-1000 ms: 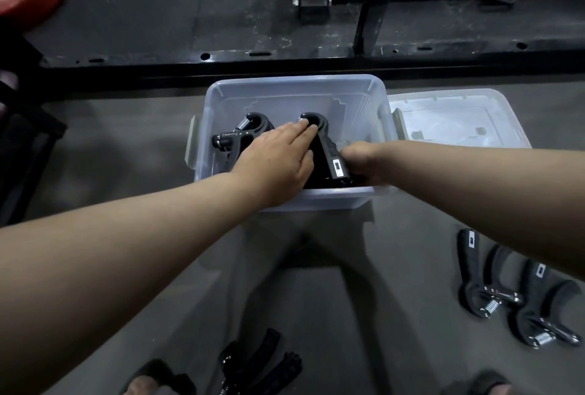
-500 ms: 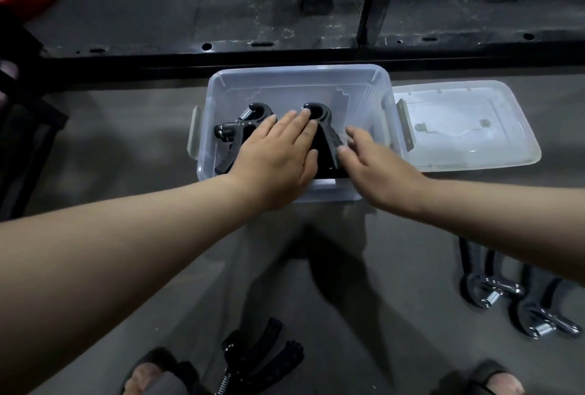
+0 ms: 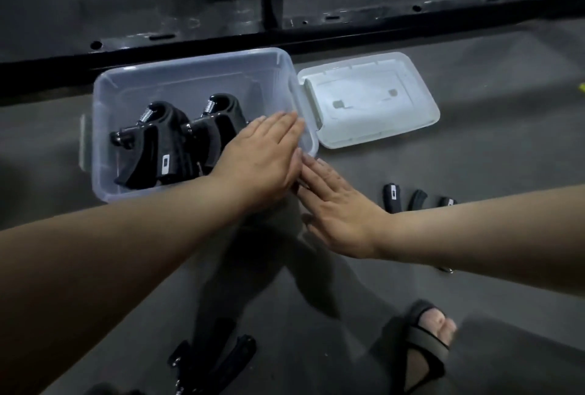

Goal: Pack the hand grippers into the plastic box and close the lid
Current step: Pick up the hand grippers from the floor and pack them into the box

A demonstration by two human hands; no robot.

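Note:
The clear plastic box [image 3: 190, 68] sits open on the grey floor. Two black hand grippers [image 3: 164, 141] with steel springs stand side by side inside it. Its white lid [image 3: 370, 122] lies flat on the floor just right of the box. My left hand [image 3: 262, 157] hovers flat over the box's near right corner, fingers extended, holding nothing. My right hand [image 3: 338, 208] is flat and empty just outside that corner. More hand grippers [image 3: 392, 197] lie on the floor at the right, mostly hidden by my right forearm. Another black gripper [image 3: 218, 360] lies near the bottom edge.
A black metal rack frame [image 3: 285, 27] runs across the floor behind the box. A foot in a dark sandal [image 3: 427, 341] stands at the lower right. Grey floor lies between the box and the foot.
Both hands have let go of the second gripper in the box and drawn back towards the right. The camera view has shifted, so the box now sits further left.

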